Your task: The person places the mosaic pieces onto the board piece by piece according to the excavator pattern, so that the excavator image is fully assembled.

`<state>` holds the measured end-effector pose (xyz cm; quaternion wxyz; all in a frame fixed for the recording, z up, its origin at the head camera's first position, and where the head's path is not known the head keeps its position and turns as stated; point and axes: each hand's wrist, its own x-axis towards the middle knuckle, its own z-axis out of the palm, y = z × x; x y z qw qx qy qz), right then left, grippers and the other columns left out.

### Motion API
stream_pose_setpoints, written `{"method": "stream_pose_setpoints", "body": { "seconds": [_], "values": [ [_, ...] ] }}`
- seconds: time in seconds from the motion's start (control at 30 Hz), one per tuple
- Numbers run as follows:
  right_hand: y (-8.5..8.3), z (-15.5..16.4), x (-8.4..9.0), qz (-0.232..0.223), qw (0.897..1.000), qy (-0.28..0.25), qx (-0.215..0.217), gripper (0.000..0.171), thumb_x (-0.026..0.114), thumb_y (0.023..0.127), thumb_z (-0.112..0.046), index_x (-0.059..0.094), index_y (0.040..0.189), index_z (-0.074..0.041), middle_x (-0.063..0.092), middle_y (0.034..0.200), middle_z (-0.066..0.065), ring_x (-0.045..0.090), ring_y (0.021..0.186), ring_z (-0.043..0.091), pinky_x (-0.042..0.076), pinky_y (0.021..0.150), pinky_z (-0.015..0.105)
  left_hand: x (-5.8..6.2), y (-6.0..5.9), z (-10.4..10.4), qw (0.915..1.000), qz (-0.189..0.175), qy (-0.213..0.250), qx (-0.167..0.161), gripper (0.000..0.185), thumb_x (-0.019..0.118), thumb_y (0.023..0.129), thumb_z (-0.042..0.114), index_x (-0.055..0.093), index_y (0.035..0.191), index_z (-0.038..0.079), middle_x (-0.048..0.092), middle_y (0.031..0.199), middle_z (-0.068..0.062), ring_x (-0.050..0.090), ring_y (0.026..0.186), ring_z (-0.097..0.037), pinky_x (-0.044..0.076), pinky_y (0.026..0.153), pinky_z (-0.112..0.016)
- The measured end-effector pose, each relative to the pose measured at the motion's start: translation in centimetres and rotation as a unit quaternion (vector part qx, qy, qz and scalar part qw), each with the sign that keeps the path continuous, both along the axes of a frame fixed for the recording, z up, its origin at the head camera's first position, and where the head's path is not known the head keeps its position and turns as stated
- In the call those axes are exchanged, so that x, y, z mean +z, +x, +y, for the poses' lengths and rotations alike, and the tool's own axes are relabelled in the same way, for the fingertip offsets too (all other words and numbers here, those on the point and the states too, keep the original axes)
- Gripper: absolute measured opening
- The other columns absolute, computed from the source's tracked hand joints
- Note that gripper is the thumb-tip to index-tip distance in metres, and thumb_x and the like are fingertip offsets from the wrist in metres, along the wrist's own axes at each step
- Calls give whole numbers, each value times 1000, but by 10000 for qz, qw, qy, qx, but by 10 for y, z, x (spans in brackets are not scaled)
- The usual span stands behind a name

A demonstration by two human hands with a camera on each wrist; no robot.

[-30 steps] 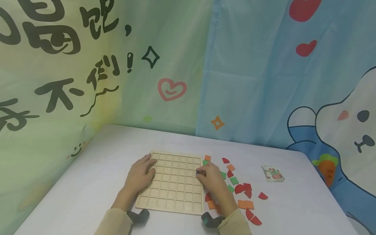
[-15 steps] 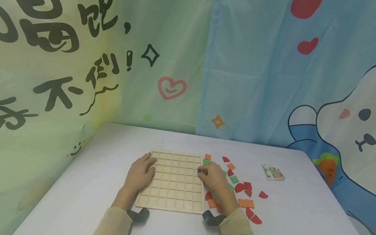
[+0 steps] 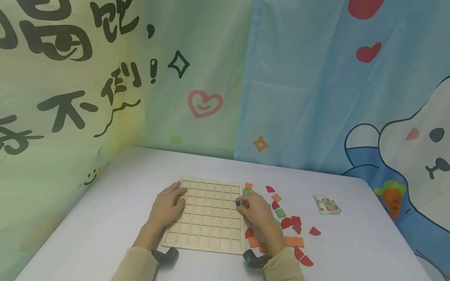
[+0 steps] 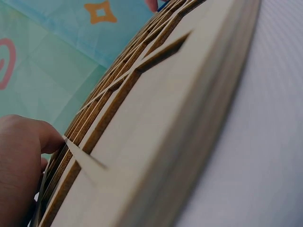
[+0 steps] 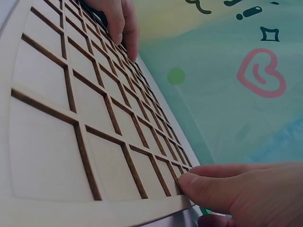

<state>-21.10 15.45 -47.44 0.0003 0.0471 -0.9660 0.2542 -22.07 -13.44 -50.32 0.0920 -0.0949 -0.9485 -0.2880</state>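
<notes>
A pale wooden board [image 3: 207,212] with a grid of square recesses lies flat on the table. My left hand [image 3: 167,205] rests over the board's left edge, fingers spread and relaxed on it. At the right edge my right hand [image 3: 256,208] pinches a small dark blue piece [image 3: 238,203] between thumb and fingers, over a cell of the rightmost column. Most of that piece is hidden by the fingers, so its shape cannot be told. In the right wrist view, thumb and fingertips meet at the board's edge. The left wrist view shows the left thumb [image 4: 49,137] touching the grid.
Right of the board lie scattered flat pieces: green squares [image 3: 280,213], orange squares [image 3: 298,242] and red quarter-rounds [image 3: 315,231]. A small stack of printed cards [image 3: 327,205] lies farther right. Printed cloth [image 3: 197,78] hangs behind the white table [image 3: 362,234].
The right hand has shifted slightly right along the board's edge, and more of the blue piece shows. The left hand has stayed in place. The head view has tilted slightly.
</notes>
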Motion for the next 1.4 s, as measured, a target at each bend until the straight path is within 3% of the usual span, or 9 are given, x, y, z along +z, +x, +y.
{"method": "stream_pose_setpoints", "body": {
  "seconds": [0.3,0.53,0.73,0.93,1.17,1.4],
  "values": [
    [-2,9,5,-35,9999,-128,-82,27,73,82,-26,71,108,-21,62,93,0,55,80,13,51,69,29,-1,0,1,10000,-25,-16,42,38,53,89,23,60,125,13,43,147,-11,38,138,-32,27,115,-53],
    [-8,48,7,-229,9967,-298,-723,36,70,86,-24,64,121,-17,63,111,8,56,93,21,54,83,41,0,0,1,10000,17,44,35,36,55,90,22,61,124,13,45,146,-11,40,137,-33,29,114,-55],
    [-8,80,5,-192,9967,-380,-697,40,66,88,-19,60,126,-10,57,113,15,54,97,26,50,91,47,1,1,0,10000,33,66,28,37,54,89,22,61,124,12,45,146,-12,39,137,-34,29,113,-57],
    [-3,104,3,-56,9949,-203,-984,39,64,88,-18,60,124,-2,58,116,23,54,109,37,44,99,56,0,-1,1,10000,8,6,48,38,54,89,23,60,125,13,45,146,-12,39,137,-33,29,114,-55],
    [-2,102,-3,-365,9866,-28,-1587,41,60,91,-23,58,126,-2,54,123,26,48,117,41,40,104,57,0,0,1,9999,19,-39,91,37,54,90,24,61,125,13,45,146,-11,39,137,-32,29,113,-56],
    [-7,94,-8,-349,9773,-4,-2090,39,61,91,-27,61,123,-5,55,119,22,51,109,36,46,96,54,1,0,1,9999,60,-54,82,37,55,89,24,61,124,13,45,146,-11,40,137,-31,29,114,-54]
  ]
}}
